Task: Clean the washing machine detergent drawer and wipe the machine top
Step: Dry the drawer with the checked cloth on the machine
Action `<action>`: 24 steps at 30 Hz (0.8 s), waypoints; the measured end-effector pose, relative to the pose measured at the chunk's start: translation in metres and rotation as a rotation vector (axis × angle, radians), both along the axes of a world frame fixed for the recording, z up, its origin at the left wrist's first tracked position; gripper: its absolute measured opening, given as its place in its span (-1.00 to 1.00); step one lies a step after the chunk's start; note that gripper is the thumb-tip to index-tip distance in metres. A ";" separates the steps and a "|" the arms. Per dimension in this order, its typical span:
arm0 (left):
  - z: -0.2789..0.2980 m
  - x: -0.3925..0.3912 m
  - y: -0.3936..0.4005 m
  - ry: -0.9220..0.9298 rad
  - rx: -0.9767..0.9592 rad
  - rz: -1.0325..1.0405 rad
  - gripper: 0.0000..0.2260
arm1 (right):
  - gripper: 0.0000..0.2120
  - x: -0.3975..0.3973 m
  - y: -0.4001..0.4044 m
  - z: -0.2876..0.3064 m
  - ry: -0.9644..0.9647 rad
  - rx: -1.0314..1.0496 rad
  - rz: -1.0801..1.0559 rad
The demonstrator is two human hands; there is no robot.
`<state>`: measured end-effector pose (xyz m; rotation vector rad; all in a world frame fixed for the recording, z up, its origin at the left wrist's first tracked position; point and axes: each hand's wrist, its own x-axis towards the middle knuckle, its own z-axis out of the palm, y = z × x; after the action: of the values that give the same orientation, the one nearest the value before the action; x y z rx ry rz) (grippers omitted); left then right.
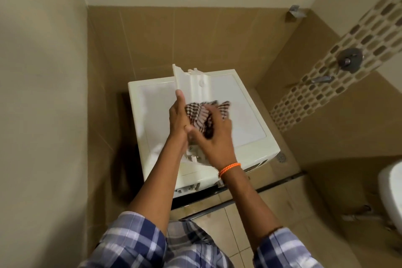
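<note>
The white detergent drawer (195, 84) is out of the machine and held tilted above the washing machine top (243, 119). My left hand (177, 118) grips the drawer's left side, thumb up along its edge. My right hand (214, 137) presses a brown-and-white checked cloth (201, 113) against the drawer's middle. The drawer's lower end shows below my hands, partly hidden by them. The cream washing machine stands in the tiled corner, and its empty drawer slot (189, 187) is visible at the front left.
Tiled walls close in on the left and behind the machine. A shower valve (349, 59) and tap (321, 79) are on the right wall. A floor drain (281, 157) lies beside the machine. A white toilet (391, 189) sits at the right edge.
</note>
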<state>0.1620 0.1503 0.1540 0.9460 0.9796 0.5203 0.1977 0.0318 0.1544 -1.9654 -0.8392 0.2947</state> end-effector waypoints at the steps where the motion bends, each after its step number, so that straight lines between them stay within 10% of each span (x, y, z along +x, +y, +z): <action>1: -0.001 -0.002 0.001 -0.020 -0.039 0.017 -0.35 | -0.39 -0.006 -0.003 -0.005 -0.086 -0.108 0.037; 16: 0.006 -0.016 -0.005 0.075 0.179 -0.208 -0.62 | -0.32 0.012 0.042 0.039 -0.374 0.116 -0.235; 24: 0.001 -0.018 0.021 0.046 0.038 -0.042 -0.35 | -0.43 -0.014 -0.008 -0.014 -0.339 -0.088 -0.062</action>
<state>0.1442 0.1711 0.1548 1.0144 0.9923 0.4851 0.1837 0.0242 0.1409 -2.1538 -0.9910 -0.0424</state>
